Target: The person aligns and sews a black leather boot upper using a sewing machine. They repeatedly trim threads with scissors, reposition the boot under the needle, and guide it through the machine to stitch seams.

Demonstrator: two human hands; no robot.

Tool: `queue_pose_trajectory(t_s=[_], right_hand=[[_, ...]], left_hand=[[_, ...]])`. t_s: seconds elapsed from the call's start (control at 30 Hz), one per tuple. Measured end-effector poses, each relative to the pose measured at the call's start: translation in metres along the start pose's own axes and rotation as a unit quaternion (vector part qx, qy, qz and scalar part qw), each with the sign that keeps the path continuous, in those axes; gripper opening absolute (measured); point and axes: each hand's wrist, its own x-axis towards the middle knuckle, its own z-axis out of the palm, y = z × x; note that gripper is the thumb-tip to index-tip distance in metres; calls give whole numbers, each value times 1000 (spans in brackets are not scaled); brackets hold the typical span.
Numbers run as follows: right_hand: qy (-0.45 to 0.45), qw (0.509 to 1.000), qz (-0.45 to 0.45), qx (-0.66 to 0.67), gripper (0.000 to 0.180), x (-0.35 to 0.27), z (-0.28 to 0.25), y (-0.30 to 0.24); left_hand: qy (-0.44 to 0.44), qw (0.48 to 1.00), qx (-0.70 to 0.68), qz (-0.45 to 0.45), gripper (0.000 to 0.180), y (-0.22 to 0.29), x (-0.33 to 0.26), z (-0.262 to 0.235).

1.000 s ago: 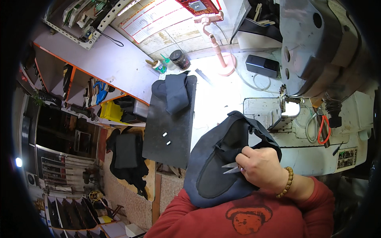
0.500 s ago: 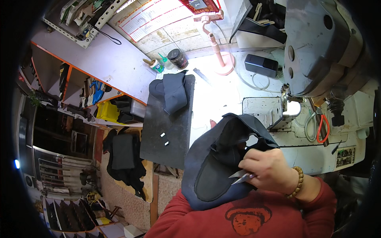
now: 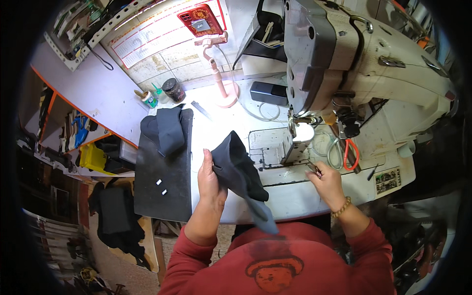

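Observation:
My left hand (image 3: 209,186) grips a dark blue-black sewn piece (image 3: 237,166), which looks like soft leather, by its left side. The piece is raised over the table's front edge, with a bluish flap hanging down at its lower right. My right hand (image 3: 328,186) is closed around small metal thread snips (image 3: 313,168), close to the front of the sewing machine bed. Fingers hide most of the snips. A bead bracelet circles my right wrist. The two hands are well apart, and the snips do not touch the piece.
The sewing machine (image 3: 319,64) fills the upper right. Red-handled scissors (image 3: 351,155) lie beside its bed. A black board (image 3: 162,196) at left bears folded dark pieces (image 3: 170,132). Behind stand a pink phone stand (image 3: 219,81), a black power bank (image 3: 268,92) and a dark jar (image 3: 173,90).
The sewn piece has been lifted away from my chest and turned, so its oval panel no longer shows. My left hand has come into view. My right hand has moved away from the piece with the snips.

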Motion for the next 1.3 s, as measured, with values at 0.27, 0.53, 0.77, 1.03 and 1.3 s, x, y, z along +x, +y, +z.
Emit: queue_pose_trajectory(t_s=[0.27, 0.53, 0.77, 1.03, 1.3], right_hand=[[-84, 976, -77, 186, 58, 2, -43, -1], [-416, 840, 3, 349, 35, 26, -63, -83], [-417, 719, 107, 546, 33, 15, -25, -75], [-316, 832, -97, 446, 13, 12, -4, -77], [-256, 868, -230, 357, 14, -6, 4, -84]], left_hand=[[29, 999, 36, 2, 37, -23, -33, 13], [-148, 951, -89, -257, 39, -7, -88, 12], [-225, 955, 110, -161, 59, -4, -75, -15], [-297, 939, -49, -165, 73, -9, -59, -19], [-244, 916, 44, -315, 80, 16, -64, -29]])
